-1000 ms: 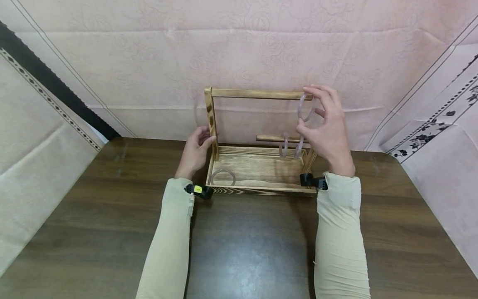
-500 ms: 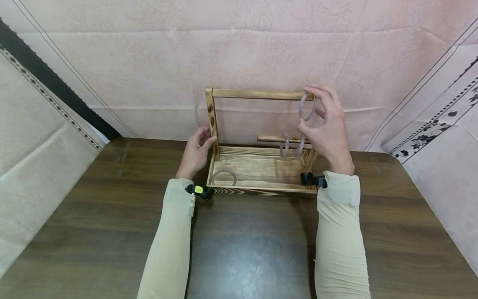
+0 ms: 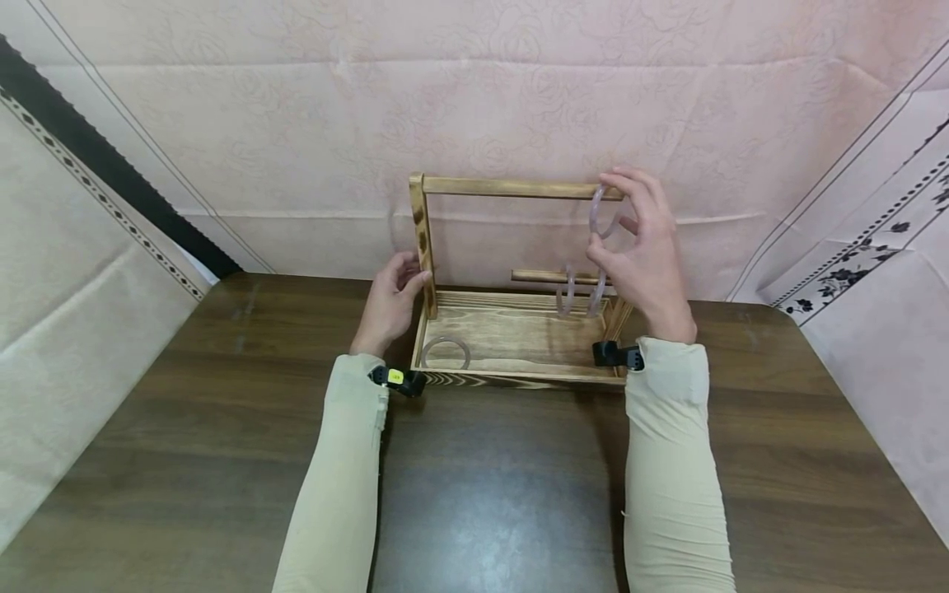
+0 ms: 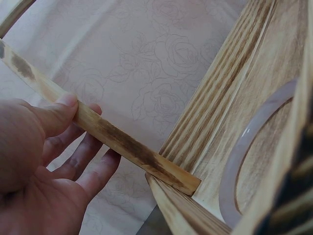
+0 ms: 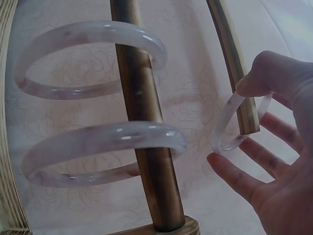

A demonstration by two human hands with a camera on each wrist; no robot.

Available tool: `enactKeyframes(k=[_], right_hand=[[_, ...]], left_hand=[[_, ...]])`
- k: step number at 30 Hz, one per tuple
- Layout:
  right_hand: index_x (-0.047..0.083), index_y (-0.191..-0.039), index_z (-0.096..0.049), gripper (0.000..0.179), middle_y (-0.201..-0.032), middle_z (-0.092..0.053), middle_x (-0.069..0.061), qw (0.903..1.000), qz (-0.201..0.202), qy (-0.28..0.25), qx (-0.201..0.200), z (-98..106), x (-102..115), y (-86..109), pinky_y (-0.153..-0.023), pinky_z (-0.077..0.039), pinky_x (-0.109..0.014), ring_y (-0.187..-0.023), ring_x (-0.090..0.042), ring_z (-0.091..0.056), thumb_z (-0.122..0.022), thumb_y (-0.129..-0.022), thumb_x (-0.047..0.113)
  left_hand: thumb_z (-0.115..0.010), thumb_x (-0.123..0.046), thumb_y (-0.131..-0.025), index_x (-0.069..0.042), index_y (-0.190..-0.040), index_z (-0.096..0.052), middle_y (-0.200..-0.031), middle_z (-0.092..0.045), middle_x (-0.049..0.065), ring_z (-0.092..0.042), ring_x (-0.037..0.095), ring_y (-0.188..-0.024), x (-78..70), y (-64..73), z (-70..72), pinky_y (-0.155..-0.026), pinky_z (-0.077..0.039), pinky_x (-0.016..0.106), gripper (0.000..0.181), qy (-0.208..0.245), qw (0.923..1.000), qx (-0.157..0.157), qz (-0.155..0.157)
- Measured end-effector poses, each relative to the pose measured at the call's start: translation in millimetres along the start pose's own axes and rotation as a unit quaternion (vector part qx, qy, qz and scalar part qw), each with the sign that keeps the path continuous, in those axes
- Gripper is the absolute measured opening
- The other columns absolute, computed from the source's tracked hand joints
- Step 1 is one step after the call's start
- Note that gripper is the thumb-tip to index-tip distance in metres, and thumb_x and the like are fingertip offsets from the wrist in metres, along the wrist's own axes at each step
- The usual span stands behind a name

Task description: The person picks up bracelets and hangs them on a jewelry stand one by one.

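My left hand (image 3: 389, 301) grips the left upright post (image 4: 122, 139) of a wooden bangle stand, thumb on one side and fingers on the other. My right hand (image 3: 645, 247) pinches a pale lilac, translucent bangle (image 3: 596, 212) at the free right end of the stand's top bar (image 3: 511, 188). In the right wrist view, the end of that bar passes through the bangle. Two similar bangles, an upper one (image 5: 98, 32) and a lower one (image 5: 98, 139) in that view, hang around the lower rod (image 5: 142, 93). Another bangle (image 4: 232, 166) lies in the stand's tray (image 3: 511, 333), at its left front corner.
The stand sits near the back edge of a dark wooden table (image 3: 482, 486). Close behind it hangs a pale pink patterned cloth (image 3: 474, 107). A short right-hand support (image 3: 617, 317) carries the lower rod beside my right wrist.
My right hand has shifted slightly left with the bangle, along the top bar. The left hand still holds the post, and the other bangles stay where they were.
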State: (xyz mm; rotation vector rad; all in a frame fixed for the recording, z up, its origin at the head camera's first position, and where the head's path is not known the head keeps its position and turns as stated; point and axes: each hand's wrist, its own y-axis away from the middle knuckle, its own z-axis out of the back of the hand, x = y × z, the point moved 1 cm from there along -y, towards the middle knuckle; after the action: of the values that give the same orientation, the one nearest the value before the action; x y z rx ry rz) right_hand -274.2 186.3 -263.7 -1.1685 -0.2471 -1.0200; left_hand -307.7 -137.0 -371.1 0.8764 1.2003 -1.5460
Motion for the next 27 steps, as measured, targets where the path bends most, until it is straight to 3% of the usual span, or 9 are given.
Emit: enactKeyframes(k=[7,19,27], right_hand=[[0.013,-0.141,-0.058,0.07,-0.154,-0.044,-0.005,1.0,0.002,-0.006,0.005,-5.8,-1.0,-0.3,-0.108,-0.048,-0.06,-0.14,-0.023,-0.044,-0.068,-0.077,-0.015],[0.017,-0.141,-0.06,0.066,-0.152,-0.046,0.0,0.999,0.038,0.021,-0.005,-7.0,0.1,-1.2,-0.103,-0.051,-0.055,-0.137,-0.013,-0.044,-0.069,-0.08,-0.009],[0.017,-0.14,-0.06,0.064,-0.151,-0.047,-0.001,0.9984,0.04,0.038,-0.014,-9.6,3.2,-2.5,-0.102,-0.053,-0.049,-0.136,-0.01,-0.041,-0.071,-0.082,-0.005]], left_hand=[[-0.056,-0.012,-0.104,-0.001,-0.134,-0.055,-0.134,-0.064,0.018,-0.061,0.03,-0.126,0.7,0.7,0.1,-0.111,-0.048,0.043,0.032,-0.008,1.0,-0.001,-0.002],[-0.055,-0.01,-0.104,0.0,-0.135,-0.054,-0.134,-0.064,0.021,-0.061,0.031,-0.125,1.7,0.0,-1.1,-0.11,-0.048,0.044,0.032,0.001,1.0,0.002,-0.007],[-0.055,-0.009,-0.104,0.001,-0.134,-0.054,-0.135,-0.064,0.022,-0.061,0.032,-0.126,0.5,0.4,0.0,-0.111,-0.048,0.044,0.032,0.001,1.0,0.002,-0.008]])
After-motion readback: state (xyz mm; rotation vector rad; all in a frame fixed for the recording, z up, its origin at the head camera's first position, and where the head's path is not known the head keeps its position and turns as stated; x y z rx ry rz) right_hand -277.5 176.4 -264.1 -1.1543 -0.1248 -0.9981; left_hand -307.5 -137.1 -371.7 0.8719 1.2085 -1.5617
